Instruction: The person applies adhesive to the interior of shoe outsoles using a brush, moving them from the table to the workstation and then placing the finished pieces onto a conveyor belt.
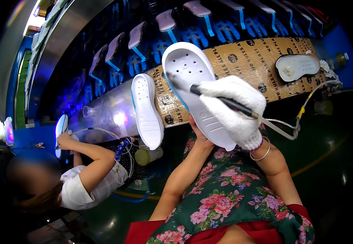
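Observation:
My bare left hand grips a white shoe sole from beneath and along its near side, holding it tilted above the bench. The inner face of the sole is up, with small holes toward its far end. In a white knitted glove, my right hand closes around a black-handled brush with a pale tube trailing from its rear. The brush's tip is blurred near the sole's left edge. Just left of the held sole, a second white shoe sole lies on the bench, also with holes at its far end.
Printed brown cardboard covers the bench, bearing a dark-edged sole at right. Beyond it, a rack carries several pinkish shoe parts on blue supports. A tube with a yellow fitting hangs right. At left, a co-worker handles another sole.

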Motion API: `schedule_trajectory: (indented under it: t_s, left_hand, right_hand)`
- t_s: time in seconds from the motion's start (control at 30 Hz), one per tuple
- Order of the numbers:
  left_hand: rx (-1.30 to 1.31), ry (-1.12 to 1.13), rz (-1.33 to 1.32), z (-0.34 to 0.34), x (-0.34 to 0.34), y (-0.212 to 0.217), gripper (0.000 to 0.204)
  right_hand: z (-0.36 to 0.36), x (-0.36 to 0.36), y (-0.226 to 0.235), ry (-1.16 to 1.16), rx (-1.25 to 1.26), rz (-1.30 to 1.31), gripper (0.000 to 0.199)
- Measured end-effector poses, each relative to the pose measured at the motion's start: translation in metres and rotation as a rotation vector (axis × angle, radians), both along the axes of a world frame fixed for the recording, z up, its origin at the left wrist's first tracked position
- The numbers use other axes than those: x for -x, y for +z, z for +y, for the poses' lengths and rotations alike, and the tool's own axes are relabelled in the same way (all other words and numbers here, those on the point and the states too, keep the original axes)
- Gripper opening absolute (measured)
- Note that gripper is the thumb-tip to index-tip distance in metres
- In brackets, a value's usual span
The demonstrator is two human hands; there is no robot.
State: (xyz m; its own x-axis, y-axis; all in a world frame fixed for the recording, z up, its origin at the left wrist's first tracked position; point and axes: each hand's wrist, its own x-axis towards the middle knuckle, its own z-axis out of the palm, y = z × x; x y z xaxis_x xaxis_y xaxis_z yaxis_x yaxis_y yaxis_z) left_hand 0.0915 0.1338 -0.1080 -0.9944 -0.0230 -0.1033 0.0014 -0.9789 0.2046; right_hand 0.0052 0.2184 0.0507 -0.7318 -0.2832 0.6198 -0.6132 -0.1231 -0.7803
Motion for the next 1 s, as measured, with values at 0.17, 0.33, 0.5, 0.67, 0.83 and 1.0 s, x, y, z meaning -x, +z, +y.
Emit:
schedule_trajectory:
  t_s: [0.17,0.33,0.5,0.67,0.83,1.0]
  left_hand:
    - [0.011,0.027,-0.005,-0.003,0.005,-0.002,0.098]
    - [0.007,0.086,-0.005,-0.007,0.015,0.004,0.097]
    - [0.179,0.257,-0.009,-0.011,0.03,0.014,0.099]
    - [0.268,0.246,0.075,-0.025,0.038,0.027,0.102]
    - [-0.12,0.017,0.267,-0.027,0.045,0.035,0.105]
    - [-0.122,0.111,0.291,-0.035,0.052,0.05,0.103]
  right_hand:
    - [-0.004,-0.016,-0.007,-0.08,-0.184,0.198,0.024]
    - [0.005,-0.008,-0.018,-0.008,-0.077,0.048,0.028]
    - [-0.003,-0.015,-0.019,-0.038,-0.148,0.257,0.025]
    - [0.002,-0.013,-0.031,0.113,0.077,-0.088,0.024]
    - [0.0,-0.019,-0.032,0.041,-0.143,0.275,0.025]
    - [0.008,-0.01,-0.043,0.106,-0.069,-0.009,0.024]
